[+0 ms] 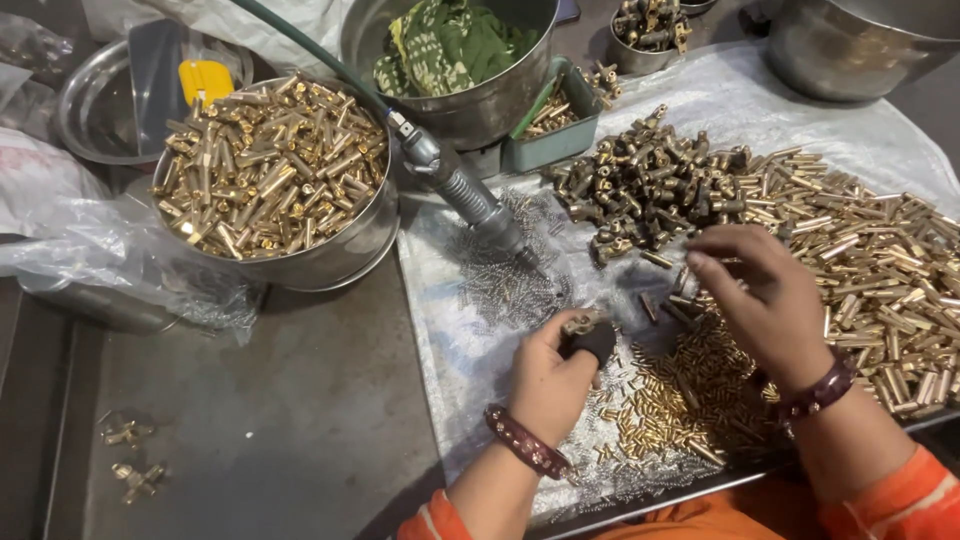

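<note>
Left hand [548, 378], lower centre of frame, is clamped around a black holder [597, 340] with a small brass fitting [580, 322] seated on top.

Right hand [770, 300], right of centre, hovers fingers curled and pinched over loose brass pins [690, 385]; cannot tell if it holds one.

Air tool [460, 185] lies diagonally, tip pointing down-right toward the fitting, just up-left of it. Left hand is nearer the tool.

Steel bowl [345, 250] of brass parts sits upper left.
</note>
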